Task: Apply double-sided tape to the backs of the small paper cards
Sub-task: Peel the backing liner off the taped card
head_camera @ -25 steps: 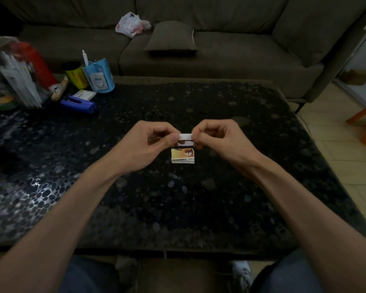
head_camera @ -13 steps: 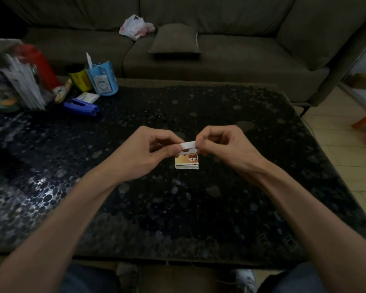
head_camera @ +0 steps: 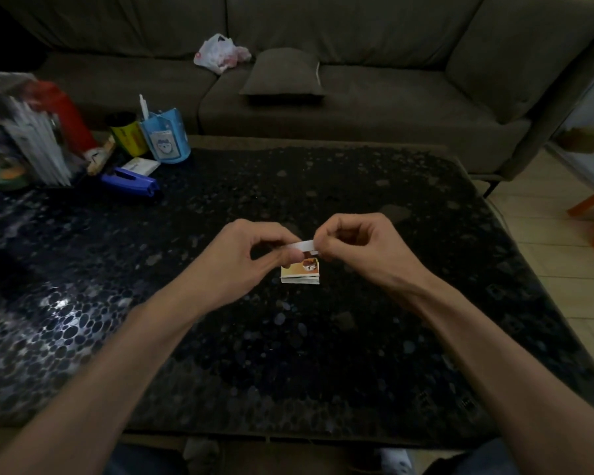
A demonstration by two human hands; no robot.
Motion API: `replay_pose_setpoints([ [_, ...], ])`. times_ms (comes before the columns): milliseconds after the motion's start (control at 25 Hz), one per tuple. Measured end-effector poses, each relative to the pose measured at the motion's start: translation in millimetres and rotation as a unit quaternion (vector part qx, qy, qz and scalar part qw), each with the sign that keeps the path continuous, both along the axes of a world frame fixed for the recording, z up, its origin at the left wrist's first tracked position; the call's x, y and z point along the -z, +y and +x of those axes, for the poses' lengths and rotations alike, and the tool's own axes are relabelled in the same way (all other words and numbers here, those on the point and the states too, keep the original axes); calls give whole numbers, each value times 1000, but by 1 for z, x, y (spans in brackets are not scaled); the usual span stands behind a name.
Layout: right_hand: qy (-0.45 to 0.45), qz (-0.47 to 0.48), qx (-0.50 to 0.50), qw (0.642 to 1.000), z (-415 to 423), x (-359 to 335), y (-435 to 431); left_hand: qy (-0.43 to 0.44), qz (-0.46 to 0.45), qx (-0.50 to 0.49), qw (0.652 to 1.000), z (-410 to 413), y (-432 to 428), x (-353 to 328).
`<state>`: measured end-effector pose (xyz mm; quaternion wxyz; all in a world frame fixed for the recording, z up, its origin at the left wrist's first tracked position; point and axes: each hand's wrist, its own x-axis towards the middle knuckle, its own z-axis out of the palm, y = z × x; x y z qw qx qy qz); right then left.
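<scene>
A small stack of paper cards [head_camera: 300, 273] with an orange printed face lies on the dark pebble-patterned table [head_camera: 288, 354], just below my hands. Above it, my left hand [head_camera: 251, 258] and my right hand [head_camera: 357, 248] both pinch a short white strip of tape [head_camera: 302, 246] between thumb and fingertips, one at each end. The strip hangs a little above the stack and partly hides the cards' far edge. Whether the strip touches the top card I cannot tell.
At the table's far left stand a blue pen holder [head_camera: 163, 140], a yellow can [head_camera: 127, 133], a red bottle [head_camera: 67, 111], a rack of papers [head_camera: 28, 142] and a blue stapler [head_camera: 129, 181]. A sofa [head_camera: 323, 80] with a cushion and a plastic bag runs behind the table.
Both hands kept pinching the white strip over the cards. The strip now tilts slightly, its right end higher, and the view has shifted a little.
</scene>
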<state>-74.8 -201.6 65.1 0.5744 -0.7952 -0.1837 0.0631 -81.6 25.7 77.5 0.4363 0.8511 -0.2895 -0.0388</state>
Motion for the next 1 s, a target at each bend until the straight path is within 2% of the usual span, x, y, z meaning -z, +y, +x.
replay_pose_setpoints([
  [120,6,3,-1,1000,0,1,1,-32,8,0,999,-1,-4,0],
  [320,43,33,-14,998,-1,-5,-9,-22,-19,-21,999,3,3,-1],
  [480,-108,-23,123,986,-4,1,-2,-24,-38,-43,998,3,2,2],
  [560,-128,-9,166,978,-7,6,7,3,-57,-35,998,4,-2,5],
  [680,-132,0,178,975,-10,11,18,31,-49,-16,998,4,-8,11],
  [880,-263,-82,206,939,-17,18,26,-11,-47,-34,998,6,-10,15],
  [1000,-288,-88,210,930,-17,19,28,-19,-45,-36,998,6,-10,16],
])
